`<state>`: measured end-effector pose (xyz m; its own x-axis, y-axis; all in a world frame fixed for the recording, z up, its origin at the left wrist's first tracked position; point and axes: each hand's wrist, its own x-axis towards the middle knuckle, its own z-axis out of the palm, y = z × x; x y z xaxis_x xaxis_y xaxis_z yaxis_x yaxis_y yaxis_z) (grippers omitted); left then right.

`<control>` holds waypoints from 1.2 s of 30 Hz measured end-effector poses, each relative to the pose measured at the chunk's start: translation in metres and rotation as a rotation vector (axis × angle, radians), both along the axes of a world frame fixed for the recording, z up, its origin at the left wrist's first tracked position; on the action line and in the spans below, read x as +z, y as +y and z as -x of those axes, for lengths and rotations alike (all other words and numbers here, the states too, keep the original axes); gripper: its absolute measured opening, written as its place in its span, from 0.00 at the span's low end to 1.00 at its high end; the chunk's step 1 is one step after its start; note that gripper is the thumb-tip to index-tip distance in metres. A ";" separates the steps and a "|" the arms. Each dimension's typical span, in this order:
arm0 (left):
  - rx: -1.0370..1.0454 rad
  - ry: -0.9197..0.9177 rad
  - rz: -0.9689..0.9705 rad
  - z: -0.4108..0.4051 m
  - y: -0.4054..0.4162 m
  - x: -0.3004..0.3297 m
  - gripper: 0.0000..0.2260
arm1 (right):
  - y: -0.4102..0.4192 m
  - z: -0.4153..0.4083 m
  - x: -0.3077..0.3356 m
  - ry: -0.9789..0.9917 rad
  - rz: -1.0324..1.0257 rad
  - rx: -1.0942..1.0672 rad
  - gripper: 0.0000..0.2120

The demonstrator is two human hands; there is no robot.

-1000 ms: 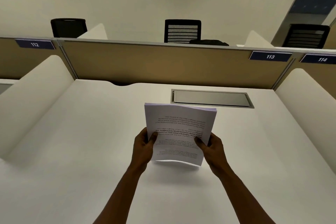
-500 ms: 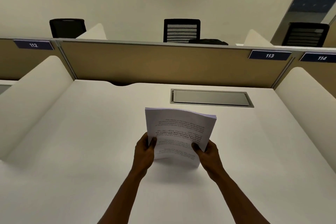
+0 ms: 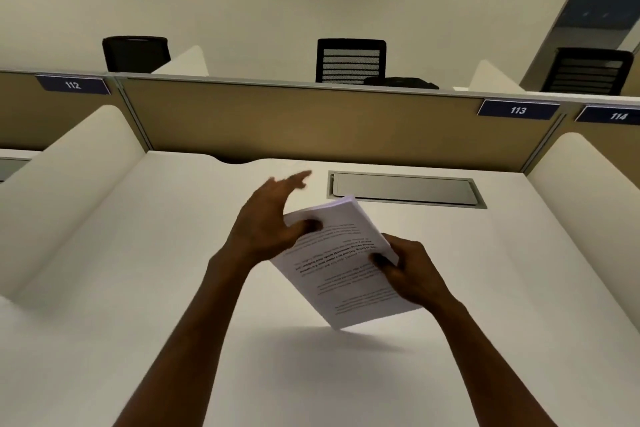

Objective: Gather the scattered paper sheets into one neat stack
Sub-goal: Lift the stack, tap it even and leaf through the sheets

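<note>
Both hands meet the paper stack (image 3: 341, 262), held tilted above the table (image 3: 138, 288). Right hand (image 3: 412, 272) grips its right edge, thumb on top; left hand (image 3: 266, 222) spreads open, thumb touching the far-left corner. Its long axis slants from beside the left fingers (image 3: 294, 180) down toward the person.
</note>
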<state>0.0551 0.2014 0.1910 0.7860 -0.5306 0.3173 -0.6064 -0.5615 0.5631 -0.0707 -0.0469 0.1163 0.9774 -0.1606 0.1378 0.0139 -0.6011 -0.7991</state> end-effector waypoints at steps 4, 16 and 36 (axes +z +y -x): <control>-0.166 0.181 -0.046 -0.009 -0.002 0.006 0.05 | 0.000 -0.005 0.018 0.010 0.107 0.081 0.10; 0.043 0.547 0.536 -0.002 0.035 -0.062 0.09 | -0.054 0.024 -0.011 0.140 -0.602 -0.025 0.33; 0.153 0.840 0.669 0.021 0.042 -0.171 0.14 | -0.011 0.029 -0.092 0.222 -0.572 -0.237 0.21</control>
<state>0.0342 0.2430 0.0202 0.9304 -0.3275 -0.1644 0.1661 -0.0231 0.9858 -0.1002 -0.0579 0.0245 0.9019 -0.3631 -0.2340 -0.2684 -0.0468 -0.9622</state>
